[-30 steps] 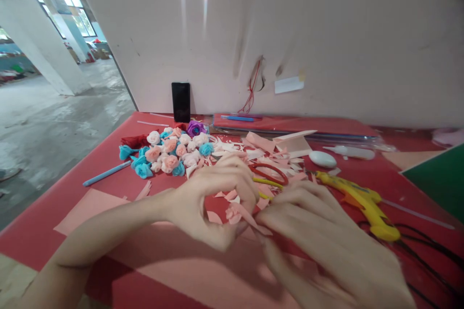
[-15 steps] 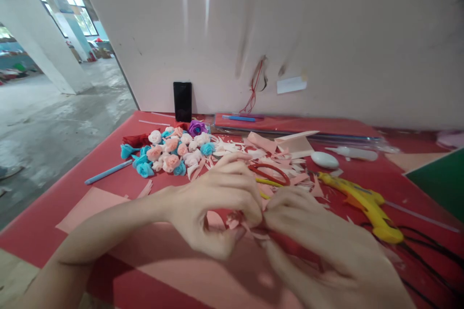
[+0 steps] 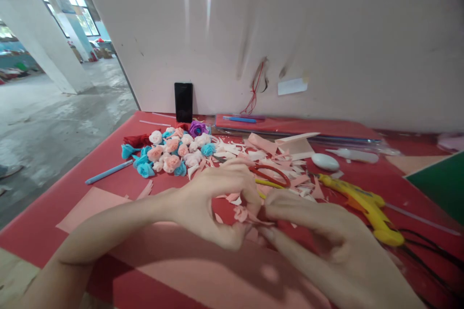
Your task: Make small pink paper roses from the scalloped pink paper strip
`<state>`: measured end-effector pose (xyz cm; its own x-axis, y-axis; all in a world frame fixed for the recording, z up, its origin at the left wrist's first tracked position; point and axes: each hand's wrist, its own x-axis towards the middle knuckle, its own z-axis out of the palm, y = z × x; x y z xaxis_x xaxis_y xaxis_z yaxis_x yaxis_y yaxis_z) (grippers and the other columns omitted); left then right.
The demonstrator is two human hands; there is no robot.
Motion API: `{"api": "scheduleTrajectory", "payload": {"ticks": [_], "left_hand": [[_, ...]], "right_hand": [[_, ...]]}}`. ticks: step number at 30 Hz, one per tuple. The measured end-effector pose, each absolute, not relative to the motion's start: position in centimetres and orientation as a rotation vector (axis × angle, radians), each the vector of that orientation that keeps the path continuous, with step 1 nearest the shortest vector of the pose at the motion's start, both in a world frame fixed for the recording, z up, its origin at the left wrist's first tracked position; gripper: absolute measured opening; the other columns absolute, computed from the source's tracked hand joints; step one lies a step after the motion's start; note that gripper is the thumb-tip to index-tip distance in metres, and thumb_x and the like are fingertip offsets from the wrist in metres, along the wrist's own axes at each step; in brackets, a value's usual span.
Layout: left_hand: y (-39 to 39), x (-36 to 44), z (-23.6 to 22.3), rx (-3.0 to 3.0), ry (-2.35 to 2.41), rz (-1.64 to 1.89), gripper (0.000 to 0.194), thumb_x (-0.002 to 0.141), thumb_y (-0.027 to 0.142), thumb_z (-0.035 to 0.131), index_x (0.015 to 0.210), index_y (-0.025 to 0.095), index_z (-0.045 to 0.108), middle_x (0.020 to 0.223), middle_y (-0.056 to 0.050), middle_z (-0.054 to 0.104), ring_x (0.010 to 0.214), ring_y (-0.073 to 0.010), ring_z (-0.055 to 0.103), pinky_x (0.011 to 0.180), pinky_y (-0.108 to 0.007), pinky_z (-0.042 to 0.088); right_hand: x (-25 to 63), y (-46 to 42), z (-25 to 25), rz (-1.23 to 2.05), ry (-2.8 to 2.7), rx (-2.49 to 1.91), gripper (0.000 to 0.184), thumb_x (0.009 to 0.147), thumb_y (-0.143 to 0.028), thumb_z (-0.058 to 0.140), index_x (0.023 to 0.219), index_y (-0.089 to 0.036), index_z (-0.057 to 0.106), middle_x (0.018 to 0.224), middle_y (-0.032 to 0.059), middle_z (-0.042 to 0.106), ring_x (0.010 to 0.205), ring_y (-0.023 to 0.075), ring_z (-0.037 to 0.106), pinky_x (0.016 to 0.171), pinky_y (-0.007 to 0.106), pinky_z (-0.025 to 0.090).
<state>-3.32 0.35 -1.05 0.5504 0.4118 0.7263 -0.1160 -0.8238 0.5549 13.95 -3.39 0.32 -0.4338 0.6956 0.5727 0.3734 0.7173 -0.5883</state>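
Note:
Between thumb and fingers my left hand (image 3: pixel 213 203) pinches a small pink paper flower (image 3: pixel 240 213), its petals curled at the left end. My right hand (image 3: pixel 315 231) is closed on the strip end of the same flower, thumb and index finger close to the left fingertips. Below both hands lies a large pink paper sheet (image 3: pixel 203 265). Just beyond the fingers are scissors (image 3: pixel 271 174) with red and yellow handles, partly hidden by my left hand and lying among pink and white paper scraps (image 3: pixel 297 166).
Finished paper roses (image 3: pixel 170 149) in several colours cluster at the back left, near a blue pen (image 3: pixel 108 172) and an upright phone (image 3: pixel 183 102). A yellow glue gun (image 3: pixel 362 203) with a cord lies right, by a white oval object (image 3: pixel 325 161) and a bottle (image 3: pixel 355 155). A white panel (image 3: pixel 326 34) stands behind.
My left fingers have shifted slightly, and more of the pink flower shows between them. The right hand has turned a little, its thumb and index finger still on the strip end.

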Motion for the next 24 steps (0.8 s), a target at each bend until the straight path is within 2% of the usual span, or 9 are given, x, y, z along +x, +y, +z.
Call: {"api": "scheduleTrajectory", "payload": {"ticks": [4,8,11,18,24], "left_hand": [[-0.3,-3.3,-1.0,2.039,0.421,1.171,0.022,0.055,0.000,0.051,0.066,0.018,0.046,0.063,0.002,0.051,0.059,-0.0101,0.047,0.059,-0.025,0.041],[-0.9,-3.2,-0.9,1.808,0.604,1.058,0.020,0.057,-0.001,0.054,0.065,0.016,0.048,0.067,0.002,0.051,0.063,-0.0093,0.047,0.061,-0.022,0.040],[-1.0,-3.1,-0.9,1.713,0.619,1.041,0.019,0.058,0.001,0.058,0.065,0.016,0.048,0.067,0.003,0.050,0.065,-0.0087,0.046,0.063,-0.021,0.039],[-0.9,-3.2,-0.6,1.698,0.600,0.989,0.019,0.060,-0.001,0.054,0.067,0.016,0.047,0.068,0.004,0.049,0.064,-0.0076,0.043,0.062,-0.020,0.038],[-0.5,-3.6,-0.4,1.821,0.598,0.914,0.018,0.061,0.000,0.049,0.069,0.017,0.046,0.069,0.003,0.047,0.064,-0.0086,0.042,0.061,-0.022,0.037]], "right_hand": [[13.6,-3.6,0.3,0.247,-2.074,-0.790,0.025,0.079,-0.005,0.048,0.064,-0.020,0.062,0.055,-0.0005,0.062,0.056,0.0140,0.063,0.050,0.022,0.051],[13.9,-4.0,-0.3,0.039,-2.202,-0.795,0.019,0.082,-0.005,0.050,0.076,-0.016,0.064,0.059,0.0010,0.058,0.059,0.0141,0.054,0.059,0.028,0.047],[13.9,-4.0,-0.7,-0.081,-2.225,-0.796,0.015,0.082,-0.004,0.052,0.076,-0.015,0.061,0.063,0.0026,0.060,0.063,0.0149,0.051,0.062,0.030,0.045],[14.5,-3.7,-1.5,-0.443,-2.288,-0.677,0.020,0.085,-0.005,0.047,0.083,-0.014,0.064,0.067,0.0042,0.068,0.063,0.0164,0.060,0.070,0.037,0.051],[15.2,-3.6,-2.1,-0.544,-2.383,-0.628,0.018,0.084,-0.006,0.050,0.095,-0.010,0.064,0.076,0.0069,0.070,0.072,0.0201,0.062,0.080,0.042,0.049]]}}
